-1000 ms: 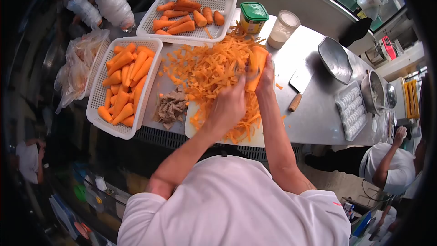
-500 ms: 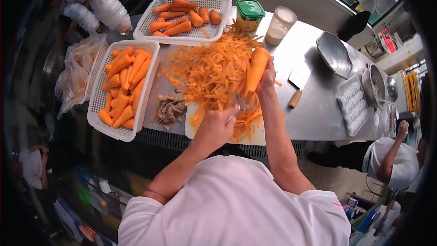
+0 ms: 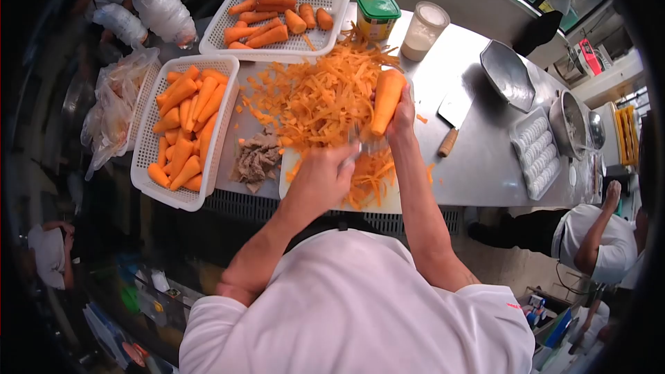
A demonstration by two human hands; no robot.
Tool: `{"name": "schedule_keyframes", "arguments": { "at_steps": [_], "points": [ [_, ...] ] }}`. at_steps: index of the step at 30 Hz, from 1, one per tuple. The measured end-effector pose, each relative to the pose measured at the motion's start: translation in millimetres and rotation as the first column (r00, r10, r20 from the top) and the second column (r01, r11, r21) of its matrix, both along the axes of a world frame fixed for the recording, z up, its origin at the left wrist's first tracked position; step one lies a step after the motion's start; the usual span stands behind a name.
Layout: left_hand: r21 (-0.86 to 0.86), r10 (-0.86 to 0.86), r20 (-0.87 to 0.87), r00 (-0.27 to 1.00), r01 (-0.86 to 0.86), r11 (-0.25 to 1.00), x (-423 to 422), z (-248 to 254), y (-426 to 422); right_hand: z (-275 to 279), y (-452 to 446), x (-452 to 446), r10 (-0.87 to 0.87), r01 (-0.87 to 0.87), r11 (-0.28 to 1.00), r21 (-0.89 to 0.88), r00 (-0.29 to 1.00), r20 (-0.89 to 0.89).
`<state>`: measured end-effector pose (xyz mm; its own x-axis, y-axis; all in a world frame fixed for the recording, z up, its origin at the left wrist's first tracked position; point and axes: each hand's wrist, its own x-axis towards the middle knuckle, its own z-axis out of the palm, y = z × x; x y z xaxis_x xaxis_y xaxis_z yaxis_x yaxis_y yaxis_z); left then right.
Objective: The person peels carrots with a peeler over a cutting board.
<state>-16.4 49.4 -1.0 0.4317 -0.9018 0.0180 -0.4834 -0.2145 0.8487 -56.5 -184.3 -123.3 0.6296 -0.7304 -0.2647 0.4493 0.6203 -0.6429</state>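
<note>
A large peeled carrot (image 3: 388,100) is gripped in my right hand (image 3: 403,116), thick end up and slightly tilted. My left hand (image 3: 322,176) is closed round the handle of a peeler (image 3: 352,154), its head blurred by motion close to the carrot's lower end. Below both hands, a big heap of carrot peelings (image 3: 322,100) spreads over the steel table and onto a white cutting board (image 3: 287,166), which it mostly covers. A crumpled brown cloth (image 3: 256,159) lies left of the board.
Peeled carrots fill a white basket (image 3: 225,118) at left; unpeeled-looking ones lie in another basket (image 3: 332,14) behind. A green-lidded tub (image 3: 377,14), a jar (image 3: 424,31), a cleaver (image 3: 454,114), a dark tray (image 3: 508,79) and a tray of white rounds (image 3: 535,156) stand rightward. A co-worker (image 3: 596,235) is at right.
The peeler and my left hand have shifted slightly left and up. The carrot stays in my right hand, a little more upright. The whole view has moved slightly.
</note>
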Motion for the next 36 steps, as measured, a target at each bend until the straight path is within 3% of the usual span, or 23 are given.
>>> {"name": "schedule_keyframes", "arguments": {
  "at_steps": [1,2,4,8,10,11,12,13,16,19,21,23,24,26,27,29,31,33,34,36],
  "points": [
    [-0.102,0.088,0.023,0.996,-0.085,0.991,5,12,-14,-2,1,1,0.062,-0.062,0.998,-0.002,0.997,0.05],
    [-0.212,0.183,0.045,0.982,-0.17,0.962,15,20,-32,15,13,9,-0.038,0.038,0.998,0.048,0.999,-0.002],
    [-0.228,0.258,0.091,0.962,-0.232,0.945,36,12,-66,26,24,17,-0.021,0.021,0.999,0.04,1.0,0.007],
    [-0.313,0.253,0.245,0.936,-0.171,0.934,16,-31,-63,19,17,22,0.026,-0.026,1.0,0.002,0.997,0.066],
    [-0.095,0.1,0.153,0.983,-0.086,0.992,-6,-11,-16,16,7,16,-0.035,0.034,0.999,0.026,0.999,0.032],
    [-0.035,0.048,0.024,0.999,-0.047,0.998,-12,-14,8,14,1,13,-0.078,0.078,0.996,0.043,0.997,-0.005],
    [0.022,0.007,-0.109,0.994,-0.004,1.0,-12,-16,26,5,-9,9,-0.036,0.021,0.992,0.128,0.992,0.121],
    [0.027,-0.002,-0.112,0.994,0.005,1.0,-10,-17,34,9,-10,3,-0.047,0.031,0.991,0.133,0.992,0.117],
    [-0.023,0.046,0.195,0.98,-0.043,0.999,12,-16,44,19,-16,-6,0.146,-0.152,0.986,0.071,0.986,0.085],
    [-0.142,0.111,0.238,0.965,-0.078,0.987,36,2,40,35,-3,-12,0.288,-0.288,0.957,-0.042,0.958,-0.015],
    [0.022,0.292,-0.069,0.954,-0.291,0.956,57,11,44,47,10,-15,0.265,-0.266,0.963,-0.043,0.964,-0.032],
    [-0.25,0.286,-0.268,0.92,-0.353,0.902,77,25,45,50,14,-18,0.291,-0.285,0.954,-0.091,0.955,0.065],
    [-0.255,0.281,-0.267,0.922,-0.349,0.902,93,21,41,53,16,-20,0.288,-0.281,0.955,-0.096,0.955,0.066],
    [-0.632,0.198,-0.446,0.873,-0.464,0.62,124,1,23,59,21,-26,0.38,-0.39,0.92,0.044,0.914,0.141],
    [-0.641,0.194,-0.443,0.875,-0.46,0.614,132,-5,7,59,23,-27,0.381,-0.389,0.921,0.033,0.914,0.143],
    [-0.576,0.019,-0.754,0.656,-0.675,0.461,134,-15,-29,55,32,-29,0.442,-0.448,0.886,-0.118,0.894,-0.078],
    [-0.388,0.274,-0.781,0.561,-0.78,0.491,111,-16,-72,58,45,-30,0.443,-0.467,0.867,-0.174,0.882,-0.163],
    [-0.433,0.179,-0.746,0.641,-0.672,0.6,93,-40,-106,55,54,-32,0.477,-0.529,0.821,-0.215,0.842,-0.25],
    [-0.435,0.185,-0.745,0.641,-0.677,0.594,94,-49,-116,57,58,-33,0.503,-0.55,0.815,-0.18,0.827,-0.249],
    [-0.403,0.244,-0.572,0.783,-0.528,0.748,99,-65,-132,54,59,-36,0.512,-0.562,0.808,-0.177,0.819,-0.259]
  ]
}}
